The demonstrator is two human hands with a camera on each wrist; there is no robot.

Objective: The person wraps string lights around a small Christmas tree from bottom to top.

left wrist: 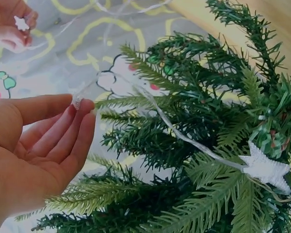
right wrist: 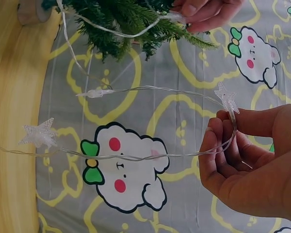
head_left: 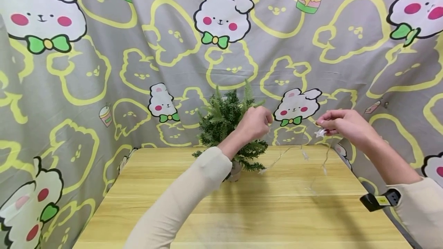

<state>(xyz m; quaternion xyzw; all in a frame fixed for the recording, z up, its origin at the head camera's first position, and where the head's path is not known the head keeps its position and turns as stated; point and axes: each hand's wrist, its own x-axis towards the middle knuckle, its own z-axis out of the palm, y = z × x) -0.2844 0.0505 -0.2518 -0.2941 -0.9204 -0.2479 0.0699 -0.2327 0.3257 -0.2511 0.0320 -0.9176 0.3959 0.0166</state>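
Note:
A small artificial Christmas tree (head_left: 221,122) stands on the wooden table, its round base partly behind the left sleeve. Beside its upper right branches, my left hand (head_left: 254,124) pinches the clear wire of a star string light (left wrist: 177,131) between thumb and fingertips. One white star (left wrist: 266,167) lies against the tree's branches in the left wrist view. Off to the right, my right hand (right wrist: 252,162) holds the same strand, with a clear star (right wrist: 227,98) at its fingertips. More of the strand hangs below in loops, carrying another star (right wrist: 40,133).
The light wooden table (head_left: 166,199) reaches back to a grey curtain (head_left: 114,87) printed with rabbits and yellow outlines. A black strapped device (head_left: 380,200) sits at the right cuff. Loose strand dangles over the table's back right part.

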